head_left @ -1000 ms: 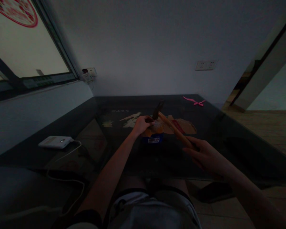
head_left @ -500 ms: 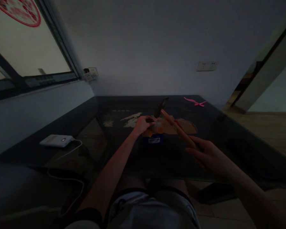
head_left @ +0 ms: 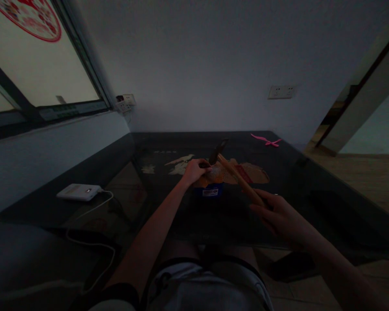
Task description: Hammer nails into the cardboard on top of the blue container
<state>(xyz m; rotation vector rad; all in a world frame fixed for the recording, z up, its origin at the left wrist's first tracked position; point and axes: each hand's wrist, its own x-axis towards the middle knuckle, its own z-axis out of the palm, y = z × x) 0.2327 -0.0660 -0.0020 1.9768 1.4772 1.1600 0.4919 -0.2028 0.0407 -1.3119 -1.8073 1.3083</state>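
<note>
My right hand (head_left: 277, 212) is wrapped round the wooden handle of a hammer (head_left: 238, 176). Its dark head hangs just beyond my left fingertips, over an orange-brown lumpy piece (head_left: 216, 174) that looks wrapped in something clear. That piece rests on top of a small blue box (head_left: 210, 190) with a white label. My left hand (head_left: 194, 170) lies at the piece's left side, thumb and fingers pinched together at its top. Whatever sits between those fingertips is too small and dark to make out.
All this is on a dark glossy table (head_left: 168, 216) with a printed picture on its surface. At the left lies a white power bank (head_left: 79, 192) with a cable. A pink strip (head_left: 266, 140) is at the far right, near the wall with a socket (head_left: 281, 92).
The hammer has come down a little, its head now closer to the orange-brown piece. My left hand keeps its pinch in the same place. The whole view has shifted slightly.
</note>
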